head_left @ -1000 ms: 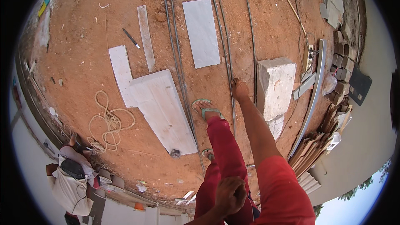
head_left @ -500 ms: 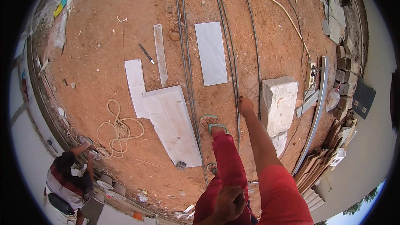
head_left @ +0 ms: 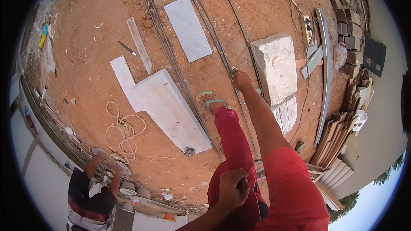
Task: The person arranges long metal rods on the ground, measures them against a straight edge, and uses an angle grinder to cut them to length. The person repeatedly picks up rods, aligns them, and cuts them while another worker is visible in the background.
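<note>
My right hand [head_left: 242, 80] reaches down with its fingers closed around a thin dark metal rod [head_left: 220, 49], one of a pair lying lengthwise on the soil. Below the fingers the rod runs on past my sandalled foot [head_left: 209, 99]. My left hand [head_left: 233, 188] is curled into a loose fist over my red trousers, and nothing shows in it. A pale grey rectangular slab [head_left: 187, 30] lies left of the held rod. To its right are another single rod [head_left: 238, 20] and a rough whitish block [head_left: 276, 68].
Another rod pair [head_left: 165, 42] lies beside a long white board [head_left: 173, 111] with a small dark lump on it. A pencil-like stick [head_left: 127, 48], coiled rope [head_left: 124, 130], power strip [head_left: 307, 30], metal bar [head_left: 324, 77] and wood stack [head_left: 338, 139] lie around. Another person [head_left: 94, 192] bends at lower left.
My view has swung, so the ground things appear turned and shifted up and left. My right hand still grips the rod. The other person's arms and body have shifted to the right in view.
</note>
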### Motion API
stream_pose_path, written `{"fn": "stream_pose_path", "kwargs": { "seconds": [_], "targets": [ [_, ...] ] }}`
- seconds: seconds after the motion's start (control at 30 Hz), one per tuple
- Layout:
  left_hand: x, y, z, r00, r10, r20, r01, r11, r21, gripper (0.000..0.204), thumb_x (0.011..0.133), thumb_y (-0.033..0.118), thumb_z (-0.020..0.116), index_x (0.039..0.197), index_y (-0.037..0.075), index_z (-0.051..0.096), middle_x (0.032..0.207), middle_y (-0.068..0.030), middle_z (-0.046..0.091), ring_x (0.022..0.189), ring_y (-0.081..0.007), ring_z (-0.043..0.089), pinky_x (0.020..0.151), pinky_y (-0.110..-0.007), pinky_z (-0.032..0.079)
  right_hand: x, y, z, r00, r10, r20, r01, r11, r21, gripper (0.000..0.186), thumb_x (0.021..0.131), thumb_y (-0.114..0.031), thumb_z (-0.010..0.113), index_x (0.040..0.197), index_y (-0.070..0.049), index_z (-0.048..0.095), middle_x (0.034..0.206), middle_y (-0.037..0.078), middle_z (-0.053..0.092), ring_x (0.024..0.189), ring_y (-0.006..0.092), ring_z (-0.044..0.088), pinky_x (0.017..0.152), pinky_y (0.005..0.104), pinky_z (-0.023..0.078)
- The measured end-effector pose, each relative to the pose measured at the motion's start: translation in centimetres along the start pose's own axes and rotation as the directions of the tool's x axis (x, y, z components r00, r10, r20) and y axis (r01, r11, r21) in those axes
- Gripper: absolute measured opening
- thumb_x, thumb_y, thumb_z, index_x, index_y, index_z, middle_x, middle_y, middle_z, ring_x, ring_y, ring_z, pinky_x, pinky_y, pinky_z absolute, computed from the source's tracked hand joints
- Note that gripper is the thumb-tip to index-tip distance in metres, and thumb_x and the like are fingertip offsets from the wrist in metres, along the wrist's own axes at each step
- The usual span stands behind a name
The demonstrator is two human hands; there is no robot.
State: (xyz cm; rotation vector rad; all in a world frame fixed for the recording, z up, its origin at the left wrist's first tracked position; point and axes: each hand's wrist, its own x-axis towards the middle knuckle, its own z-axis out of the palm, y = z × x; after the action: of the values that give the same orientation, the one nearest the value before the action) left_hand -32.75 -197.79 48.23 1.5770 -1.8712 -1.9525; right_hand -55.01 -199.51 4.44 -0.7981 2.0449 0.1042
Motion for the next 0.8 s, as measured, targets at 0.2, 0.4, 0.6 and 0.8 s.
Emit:
{"fn": "stream_pose_path", "kwargs": {
  "seconds": [0.2, 0.4, 0.6, 0.8],
  "targets": [
    [-4.4, -1.9, 3.4, 0.997, 0.071, 0.036, -0.073, 0.996, 0.058, 0.017, 0.082, 0.002, 0.067, 0.098, 0.005, 0.071, 0.099, -0.0124, 0.072, 0.104, -0.0318, 0.069, 0.093, -0.043, 0.049, -14.6, 6.5, 2.8, 0.994, 0.090, 0.065, -0.103, 0.966, 0.237, 0.028, 0.102, -0.024, 0.054, 0.118, -0.009, 0.071, 0.115, 0.027, 0.071, 0.109, 0.0428, 0.068, 0.096, 0.0497, 0.053],
    [-10.0, -6.2, 7.9, 0.973, 0.228, 0.017, -0.228, 0.960, 0.160, 0.014, 0.085, -0.002, 0.065, 0.098, 0.001, 0.071, 0.099, -0.0165, 0.071, 0.102, -0.0339, 0.069, 0.093, -0.043, 0.053, -43.7, 21.2, 10.2, 0.937, 0.241, 0.254, -0.304, 0.920, 0.248, 0.021, 0.100, -0.019, 0.054, 0.104, -0.004, 0.068, 0.100, 0.023, 0.073, 0.096, 0.0438, 0.070, 0.085, 0.0504, 0.055],
    [-16.2, -8.3, 11.6, 0.910, 0.399, 0.114, -0.411, 0.831, 0.376, 0.012, 0.088, 0.003, 0.067, 0.100, -0.001, 0.070, 0.099, -0.0169, 0.071, 0.098, -0.0336, 0.067, 0.092, -0.043, 0.052, -82.3, 31.1, 19.4, 0.584, 0.528, 0.617, -0.665, 0.747, -0.009, 0.040, 0.101, -0.038, 0.062, 0.117, -0.004, 0.074, 0.118, 0.022, 0.073, 0.113, 0.0414, 0.069, 0.096, 0.0505, 0.056],
    [-21.2, -0.9, 11.5, 0.981, 0.167, 0.094, -0.181, 0.970, 0.162, 0.018, 0.096, 0.010, 0.065, 0.104, -0.005, 0.070, 0.095, -0.0141, 0.070, 0.085, -0.0239, 0.065, 0.079, -0.039, 0.053, -103.2, 31.0, 29.4, 0.607, 0.446, 0.658, -0.653, 0.752, 0.092, 0.050, 0.102, -0.044, 0.056, 0.115, 0.001, 0.073, 0.117, 0.024, 0.072, 0.112, 0.0419, 0.069, 0.095, 0.0500, 0.056]
  ]
}}
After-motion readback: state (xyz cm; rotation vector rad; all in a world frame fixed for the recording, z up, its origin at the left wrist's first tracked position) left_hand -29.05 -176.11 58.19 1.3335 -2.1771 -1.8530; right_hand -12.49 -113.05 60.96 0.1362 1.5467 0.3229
